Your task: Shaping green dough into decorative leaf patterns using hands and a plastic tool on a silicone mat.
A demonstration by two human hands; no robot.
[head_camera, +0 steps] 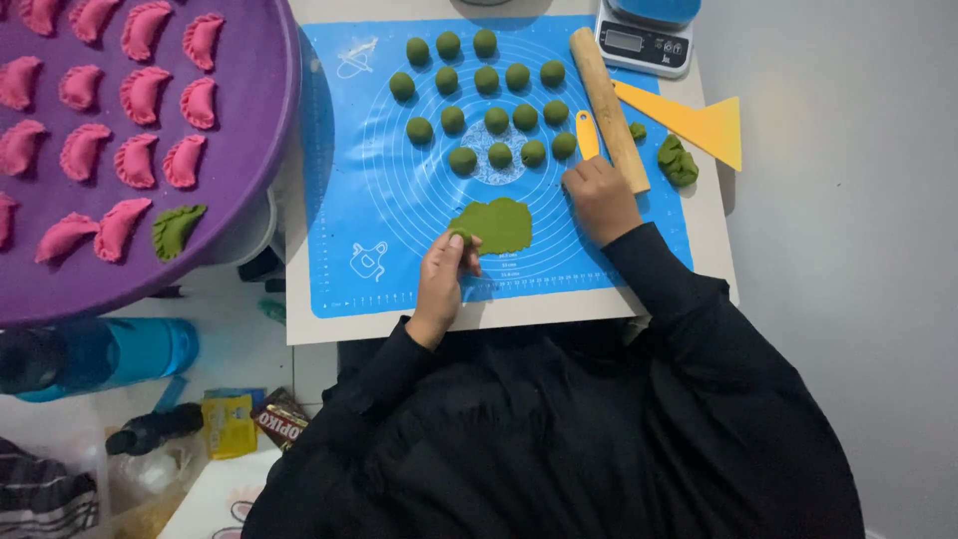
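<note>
**Both hands on the blue mat, flat green dough between them**

Left hand (443, 271) pinches the near-left edge of the flat dough piece (493, 224); fingers curled over it, so the contact point is mostly hidden. The dough lies flat on the blue mat (349, 180), near the middle, close to the person.

Right hand (599, 195) is closed around a yellow tool (587, 133). Only the rounded far end sticks out; the rest is inside the fist, can't tell what kind of tool it is. The hand sits against the near end of the wooden rolling pin (609, 95); whether it touches, can't tell.

Rows of green dough balls (497, 120) lie on the far half of the mat. A small dough lump (678, 160) and an orange scraper (704, 124) sit right of the pin. The scale (644, 40) is far right, top cut off.

The purple tray (249, 150) on the left holds pink dumplings (140, 95) and one green dumpling (177, 229); its left part is out of frame. Stuff on the floor near left is too dim to identify.
</note>
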